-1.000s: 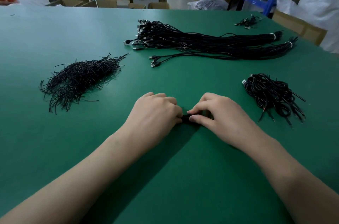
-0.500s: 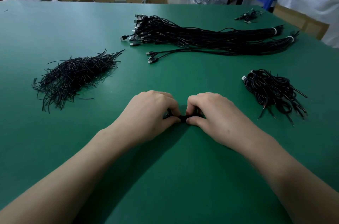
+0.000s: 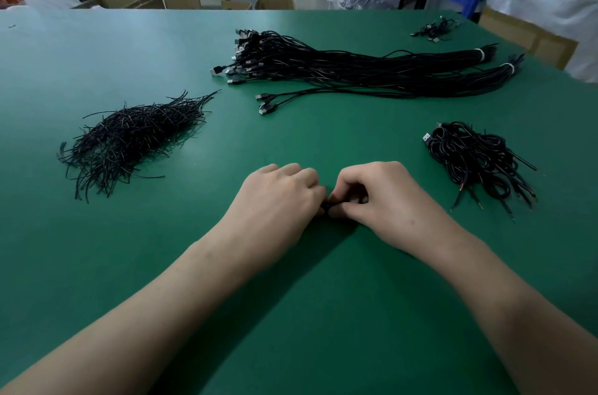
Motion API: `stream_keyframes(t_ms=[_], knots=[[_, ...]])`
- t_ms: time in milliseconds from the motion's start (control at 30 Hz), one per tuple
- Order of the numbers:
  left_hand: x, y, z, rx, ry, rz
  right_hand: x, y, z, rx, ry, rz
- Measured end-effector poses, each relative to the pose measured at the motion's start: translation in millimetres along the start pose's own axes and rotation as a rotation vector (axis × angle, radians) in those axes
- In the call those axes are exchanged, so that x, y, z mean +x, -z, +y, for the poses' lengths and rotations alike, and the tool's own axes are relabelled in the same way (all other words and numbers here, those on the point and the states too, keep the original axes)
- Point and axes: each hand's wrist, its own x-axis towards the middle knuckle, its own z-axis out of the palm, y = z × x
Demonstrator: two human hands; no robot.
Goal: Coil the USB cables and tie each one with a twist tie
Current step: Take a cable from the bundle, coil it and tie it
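My left hand [image 3: 278, 200] and right hand [image 3: 385, 200] met near the front of the green worktop [image 3: 97, 249]. The fingers of both were curled tight, pinching a small black cable bundle [image 3: 330, 207] mostly hidden between them. Loose twist ties [image 3: 129, 139] lay heaped at left, a pile of coils [image 3: 475, 161] at right.

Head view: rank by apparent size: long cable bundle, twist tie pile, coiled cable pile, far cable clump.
1. long cable bundle
2. twist tie pile
3. coiled cable pile
4. far cable clump; distance shrinks it
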Motion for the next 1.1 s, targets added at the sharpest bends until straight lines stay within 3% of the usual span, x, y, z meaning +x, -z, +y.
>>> stream_keyframes(t_ms=[267,367,433,533,633,733,833,1100], knots=[[-3,-4,3,0.031,-0.045,0.008,2,5,9,0.196,-0.062,-0.044],[-3,-2,0,-0.008,-0.053,0.075,3,14,12,0.427,-0.093,-0.116],[-2,0,-6,-0.138,-0.003,0.167,4,27,16,0.687,-0.107,-0.087],[-3,2,-16,-0.579,0.258,0.306,5,38,22,1.041,-0.2,0.038],[-3,4,-22,-1.093,0.481,0.244,4,23,16,0.93,-0.143,0.024],[-4,6,-20,-1.381,0.492,0.18,4,2,0,0.901,-0.033,-0.01],[-5,7,-16,-1.477,0.443,0.08,6,-7,-8,0.951,-0.005,0.053],[-6,5,-10,-1.537,0.419,-0.109,4,-9,-7,0.949,-0.023,-0.029]])
